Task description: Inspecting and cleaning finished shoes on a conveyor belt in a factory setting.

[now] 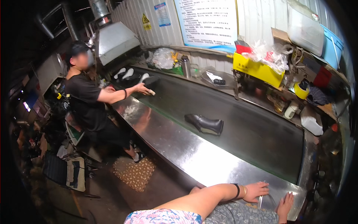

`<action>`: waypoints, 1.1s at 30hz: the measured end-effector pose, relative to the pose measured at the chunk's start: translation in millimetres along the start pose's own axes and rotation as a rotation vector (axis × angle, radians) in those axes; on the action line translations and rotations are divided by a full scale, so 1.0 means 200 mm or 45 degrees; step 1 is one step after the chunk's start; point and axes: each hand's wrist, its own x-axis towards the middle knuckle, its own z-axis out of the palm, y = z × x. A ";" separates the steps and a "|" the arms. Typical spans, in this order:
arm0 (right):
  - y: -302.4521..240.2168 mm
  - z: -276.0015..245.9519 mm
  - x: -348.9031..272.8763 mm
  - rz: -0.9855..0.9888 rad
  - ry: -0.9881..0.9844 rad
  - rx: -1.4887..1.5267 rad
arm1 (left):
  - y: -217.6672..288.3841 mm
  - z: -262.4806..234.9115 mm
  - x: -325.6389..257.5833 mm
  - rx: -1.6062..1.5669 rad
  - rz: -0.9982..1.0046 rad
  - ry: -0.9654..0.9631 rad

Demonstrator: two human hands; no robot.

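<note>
My left hand (256,191), with a black band and a bracelet at its wrist, rests on the shiny metal ledge (201,156) with its fingers stretched out. To its right, my right hand (286,204) lies at the same ledge, fingers extended and holding nothing visible. A thin, clear looped thing (265,198) lies between the two hands; whether either one touches it, I cannot tell. Beyond the ledge, a black boot-shaped shoe upper (204,124) lies on its side on the dark conveyor belt (257,138), apart from both hands.
A co-worker (84,89) stands at the left, reaching over the belt with a small pale thing (150,92) in hand. Several shoes sit near the metal hood (116,41). A steel flask (185,66), a yellow box (257,70) and a white jug (311,121) line the far shelf.
</note>
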 end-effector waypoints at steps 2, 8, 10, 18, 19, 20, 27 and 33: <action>-0.04 -0.04 0.01 0.077 -0.063 0.112 | -0.01 0.02 0.00 0.000 -0.006 0.008; 0.24 -0.14 -0.32 0.368 0.541 0.842 | -0.07 -0.32 -0.19 -0.154 -0.367 0.351; 0.16 -0.33 -0.56 0.533 0.415 1.102 | -0.33 -0.38 -0.52 0.043 -0.780 0.735; 0.34 0.20 -1.80 1.399 0.725 1.406 | -0.91 -1.12 -0.73 0.166 -2.245 0.869; 0.23 0.28 -1.81 1.513 0.793 1.529 | -0.85 -1.15 -0.69 0.033 -2.197 0.788; 0.14 0.30 -1.81 1.528 0.805 1.528 | -0.82 -1.16 -0.73 0.005 -1.821 0.581; -0.21 0.18 -1.62 1.141 0.337 1.572 | -0.94 -1.19 -0.87 0.484 -1.825 0.524; -0.29 -0.11 -1.37 0.904 0.604 1.452 | -0.78 -1.27 -0.82 -0.362 -1.580 0.728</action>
